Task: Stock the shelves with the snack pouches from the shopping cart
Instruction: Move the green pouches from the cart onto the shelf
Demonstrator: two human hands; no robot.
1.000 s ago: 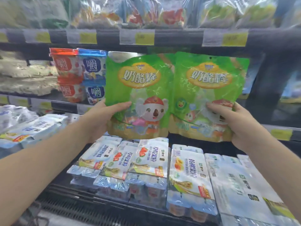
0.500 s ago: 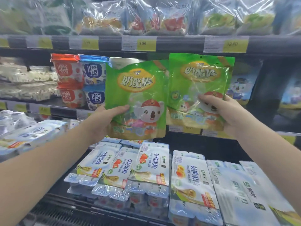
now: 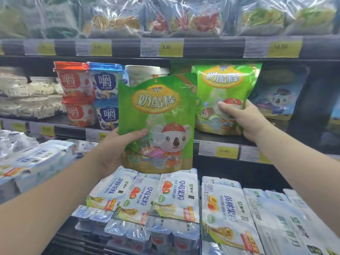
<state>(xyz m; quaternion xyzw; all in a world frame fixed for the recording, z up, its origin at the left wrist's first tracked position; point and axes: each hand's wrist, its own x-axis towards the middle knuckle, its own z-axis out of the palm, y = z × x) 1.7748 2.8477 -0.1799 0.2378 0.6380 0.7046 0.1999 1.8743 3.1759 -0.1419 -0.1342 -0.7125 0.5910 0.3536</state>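
Note:
Two green snack pouches with a koala picture are in my hands before a chilled store shelf. My left hand point(image 3: 117, 150) grips the nearer green pouch point(image 3: 158, 115) by its lower left edge, held upright in front of the shelf. My right hand point(image 3: 244, 118) grips the second green pouch point(image 3: 226, 85) farther back, its bottom resting at the middle shelf point(image 3: 217, 138). A blue koala pouch point(image 3: 276, 100) stands on that shelf just to the right. The shopping cart is out of view.
Red and blue yogurt cups point(image 3: 86, 92) are stacked at the left of the middle shelf, a white tub point(image 3: 143, 72) behind them. White yogurt multipacks point(image 3: 176, 197) fill the bottom tier. Clear-wrapped packs point(image 3: 165, 15) sit on the top shelf above yellow price tags point(image 3: 170, 47).
My right hand has pushed its pouch forward and up onto the middle shelf beside the blue pouch. My left hand has dropped back slightly with the other pouch, so the two pouches now overlap less.

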